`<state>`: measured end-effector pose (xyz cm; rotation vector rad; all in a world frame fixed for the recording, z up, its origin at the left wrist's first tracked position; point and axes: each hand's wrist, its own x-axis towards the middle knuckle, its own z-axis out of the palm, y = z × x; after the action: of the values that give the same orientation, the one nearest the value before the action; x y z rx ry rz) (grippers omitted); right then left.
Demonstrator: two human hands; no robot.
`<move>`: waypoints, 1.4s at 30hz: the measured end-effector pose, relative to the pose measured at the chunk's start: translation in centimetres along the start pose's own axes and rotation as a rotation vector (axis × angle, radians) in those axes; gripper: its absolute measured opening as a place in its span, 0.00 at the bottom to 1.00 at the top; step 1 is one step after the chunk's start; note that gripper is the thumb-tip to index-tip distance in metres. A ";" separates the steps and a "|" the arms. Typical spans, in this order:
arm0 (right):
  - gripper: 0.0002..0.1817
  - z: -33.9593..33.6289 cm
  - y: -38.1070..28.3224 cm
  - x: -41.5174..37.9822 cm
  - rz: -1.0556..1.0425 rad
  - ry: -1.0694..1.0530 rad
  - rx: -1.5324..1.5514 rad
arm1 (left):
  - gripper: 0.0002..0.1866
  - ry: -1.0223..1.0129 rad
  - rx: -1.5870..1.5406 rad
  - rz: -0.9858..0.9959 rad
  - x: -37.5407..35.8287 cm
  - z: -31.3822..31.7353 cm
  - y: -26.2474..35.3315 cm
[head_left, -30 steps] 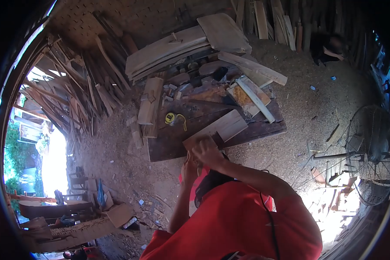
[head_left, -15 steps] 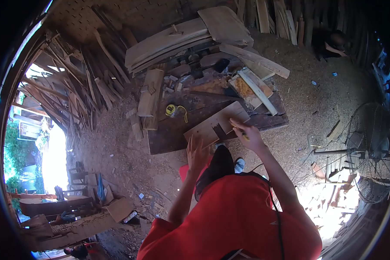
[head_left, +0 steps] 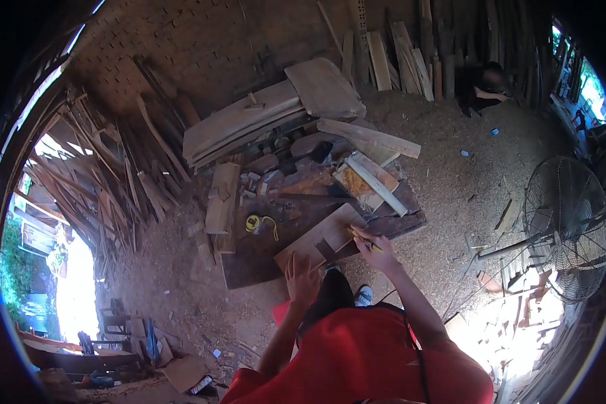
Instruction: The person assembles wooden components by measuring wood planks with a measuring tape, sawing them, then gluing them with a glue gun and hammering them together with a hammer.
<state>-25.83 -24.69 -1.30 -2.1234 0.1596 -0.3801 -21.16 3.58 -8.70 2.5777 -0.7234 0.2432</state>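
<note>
A light wooden board (head_left: 322, 236) with a dark rectangular notch lies across the front edge of the dark low table (head_left: 246, 259). My left hand (head_left: 303, 277) rests with spread fingers on the board's lower left end. Close to the board's right end, my right hand (head_left: 377, 252) holds a small yellow tool (head_left: 368, 244), which looks like a pencil or a knife. Its tip is too small to make out. A yellow tape measure (head_left: 252, 223) with its yellow strap sits on the table to the left of the board.
Large planks (head_left: 246, 124) are stacked behind the table. Wood offcuts and a pale strip (head_left: 377, 185) lie on it. A wire-cage fan (head_left: 565, 229) stands at right. Another person (head_left: 489, 87) crouches at the back right. Timber (head_left: 161, 138) leans at left.
The camera view has shifted, so the table and board appear lower and further left. My right hand still holds the yellow tool, now showing above its fingers. My left hand stays on the board.
</note>
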 end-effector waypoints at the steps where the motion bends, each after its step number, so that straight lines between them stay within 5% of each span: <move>1: 0.21 -0.2 -0.1 0.2 0.008 -0.006 -0.050 | 0.30 -0.002 -0.002 0.003 -0.2 0.0 0.0; 9: 0.21 1.4 -2.8 4.4 0.126 -0.267 -0.564 | 0.34 0.022 0.057 0.073 -0.7 -0.1 -0.1; 12: 0.22 4.9 -0.9 2.4 -0.299 -0.333 -0.534 | 0.36 -0.020 0.033 0.046 -0.9 0.1 -0.8; 19: 0.19 1.5 -0.4 7.8 -0.021 -0.486 -0.511 | 0.44 0.082 0.131 0.038 -1.5 1.1 -3.5; 23: 0.20 3.8 -3.2 5.4 -0.168 -0.800 -0.386 | 0.45 -0.007 0.082 0.007 -1.1 0.7 -3.8; 35: 0.22 0.2 -9.2 6.5 -0.218 -0.559 -0.369 | 0.35 -0.173 -0.390 -0.220 2.5 -8.9 0.2; 39: 0.26 -0.7 -6.0 10.1 -0.261 -0.293 -0.489 | 0.32 -0.172 -0.442 -0.249 2.9 -9.5 -0.6; 42: 0.25 0.3 -6.7 9.2 -0.178 -0.377 -0.575 | 0.29 -0.215 -0.443 -0.245 3.0 -9.0 -2.5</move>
<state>-17.25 -23.16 6.06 -2.7437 -0.1619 -0.0226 -17.75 8.31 -0.86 2.2505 -0.4609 -0.2501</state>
